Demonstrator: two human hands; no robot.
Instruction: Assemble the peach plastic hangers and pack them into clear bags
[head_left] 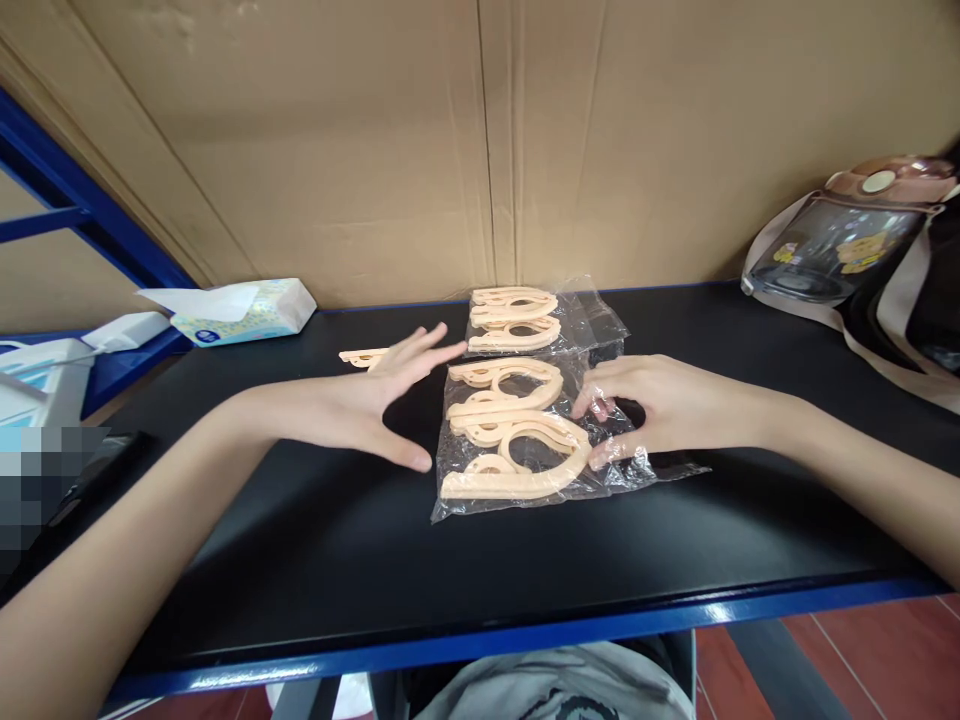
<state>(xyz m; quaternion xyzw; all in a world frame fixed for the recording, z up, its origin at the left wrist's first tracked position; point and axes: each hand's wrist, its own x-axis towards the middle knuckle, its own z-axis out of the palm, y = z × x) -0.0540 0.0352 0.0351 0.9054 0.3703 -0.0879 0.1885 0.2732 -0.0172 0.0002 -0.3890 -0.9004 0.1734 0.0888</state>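
Observation:
Two clear plastic bags of beige folding hangers lie flat on the black tabletop in front of me. The near bag (536, 484) is the larger in view, and the far bag (517, 303) lies just behind it. To the left of the near bag, my left hand (379, 400) hovers open, thumb and fingers spread, holding nothing. My right hand (637, 405) rests at that bag's right side, fingertips and thumb on the plastic with a gap between them. Behind my left hand, another beige hanger (361, 357) lies partly hidden.
A tissue pack (255, 310) stands at the back left, near a white plug-like box (129, 331). At the back right is a clear strapped bottle (844, 240). Cardboard (375, 150) walls the rear, and a blue edge (465, 645) borders the table's front.

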